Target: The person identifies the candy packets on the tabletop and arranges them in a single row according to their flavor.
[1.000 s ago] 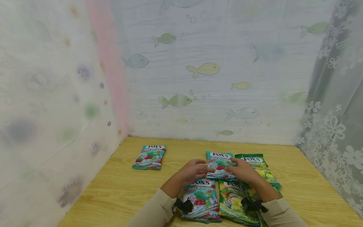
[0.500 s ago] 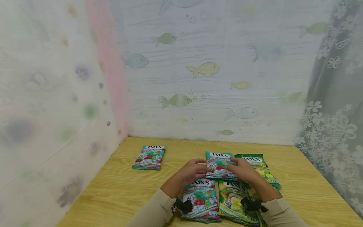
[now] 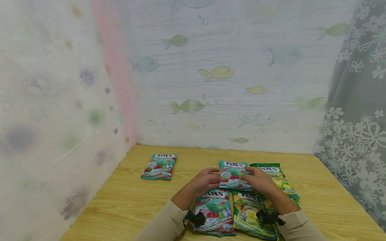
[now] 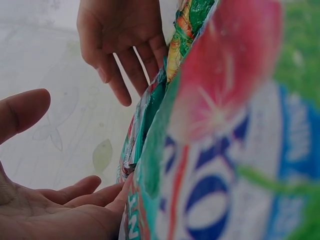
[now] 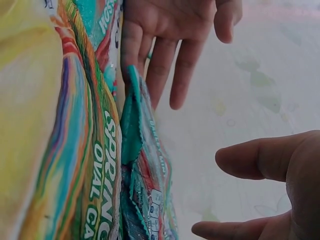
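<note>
A teal Mint Blossom candy bag [image 3: 233, 182] lies between my two hands in the head view. My left hand [image 3: 202, 183] is at its left edge, with fingers extended and relaxed. In the left wrist view the left fingers [image 4: 87, 192] reach the bags, and the thumb stands away. My right hand [image 3: 260, 180] hovers over the bag's right edge. The right wrist view shows its thumb [image 5: 255, 159] and one finger apart, with nothing between them. Nearer me, beneath my wrists, are another Mint Blossom bag [image 3: 214, 209] and a yellow-green Springs candy bag [image 3: 248, 214].
A further Mint Blossom bag [image 3: 159, 167] lies at the back left of the wooden table [image 3: 132, 190]. Right of my right hand lies a green-yellow candy bag [image 3: 283, 182], partly hidden. Fish-patterned curtain [image 3: 187, 134] hangs behind the table.
</note>
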{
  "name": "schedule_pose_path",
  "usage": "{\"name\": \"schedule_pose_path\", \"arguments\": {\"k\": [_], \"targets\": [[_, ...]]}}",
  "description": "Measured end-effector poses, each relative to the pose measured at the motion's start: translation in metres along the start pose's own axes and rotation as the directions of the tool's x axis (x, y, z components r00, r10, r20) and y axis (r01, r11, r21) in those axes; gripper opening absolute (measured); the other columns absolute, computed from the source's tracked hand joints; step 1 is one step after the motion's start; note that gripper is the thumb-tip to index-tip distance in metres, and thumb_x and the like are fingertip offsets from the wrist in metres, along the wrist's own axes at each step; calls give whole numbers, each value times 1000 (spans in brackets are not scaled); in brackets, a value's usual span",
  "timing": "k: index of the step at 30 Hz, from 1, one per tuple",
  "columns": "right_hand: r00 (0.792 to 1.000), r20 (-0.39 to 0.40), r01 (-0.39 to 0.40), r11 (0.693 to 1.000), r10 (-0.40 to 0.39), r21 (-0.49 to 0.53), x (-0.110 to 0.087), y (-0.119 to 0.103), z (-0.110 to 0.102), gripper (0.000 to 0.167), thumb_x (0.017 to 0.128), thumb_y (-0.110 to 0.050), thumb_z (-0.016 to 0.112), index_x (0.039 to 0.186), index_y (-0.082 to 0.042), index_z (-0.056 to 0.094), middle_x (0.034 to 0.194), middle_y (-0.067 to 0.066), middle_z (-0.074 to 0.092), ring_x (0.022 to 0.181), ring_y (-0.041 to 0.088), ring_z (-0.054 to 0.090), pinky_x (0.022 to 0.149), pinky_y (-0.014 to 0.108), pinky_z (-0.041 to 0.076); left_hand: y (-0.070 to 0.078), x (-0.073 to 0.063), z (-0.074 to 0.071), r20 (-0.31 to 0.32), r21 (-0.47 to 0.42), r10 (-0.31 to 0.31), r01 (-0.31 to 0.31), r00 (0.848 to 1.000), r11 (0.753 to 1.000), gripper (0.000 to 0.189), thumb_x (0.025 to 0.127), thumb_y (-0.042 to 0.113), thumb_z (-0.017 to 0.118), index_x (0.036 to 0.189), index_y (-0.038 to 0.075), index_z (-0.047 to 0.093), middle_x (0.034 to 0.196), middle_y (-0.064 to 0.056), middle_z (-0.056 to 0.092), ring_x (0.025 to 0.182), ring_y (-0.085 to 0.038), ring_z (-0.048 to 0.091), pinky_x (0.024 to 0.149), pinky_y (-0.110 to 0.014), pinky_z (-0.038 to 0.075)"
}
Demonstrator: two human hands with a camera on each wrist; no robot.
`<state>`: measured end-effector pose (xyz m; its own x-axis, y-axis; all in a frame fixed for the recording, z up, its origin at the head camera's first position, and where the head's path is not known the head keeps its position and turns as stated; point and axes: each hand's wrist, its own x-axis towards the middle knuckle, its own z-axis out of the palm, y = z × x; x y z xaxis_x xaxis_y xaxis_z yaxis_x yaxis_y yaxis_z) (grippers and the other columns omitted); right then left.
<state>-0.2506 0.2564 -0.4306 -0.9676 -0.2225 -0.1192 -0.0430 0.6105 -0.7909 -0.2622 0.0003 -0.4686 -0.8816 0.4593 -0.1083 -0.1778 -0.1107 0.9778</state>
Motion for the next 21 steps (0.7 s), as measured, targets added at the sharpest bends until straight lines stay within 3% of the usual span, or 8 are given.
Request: {"name": "schedule_pose_path", "arguments": {"k": [6,21], "targets": [[1000,15,23,1000,-23,-11,-13,7,-3,66,105,-27,58,155,9,37,154,37,41,137,56,45,98,60,52,-7,-12,16,-22,10,13,-13,1000,1000,69,100,15,64,158,-5,32,160,-25,38,134,-31,56,115,-49,45],[1000,0,28,1000,-28,9,-14,3,-3,65,103,-27,60,155,7,38,153,36,43,137,54,47,100,62,51,-1,-16,19,-26,42,20,-18,999,999,65,100,15,65,156,-4,36,163,-22,36,144,-37,47,120,-53,39]]}}
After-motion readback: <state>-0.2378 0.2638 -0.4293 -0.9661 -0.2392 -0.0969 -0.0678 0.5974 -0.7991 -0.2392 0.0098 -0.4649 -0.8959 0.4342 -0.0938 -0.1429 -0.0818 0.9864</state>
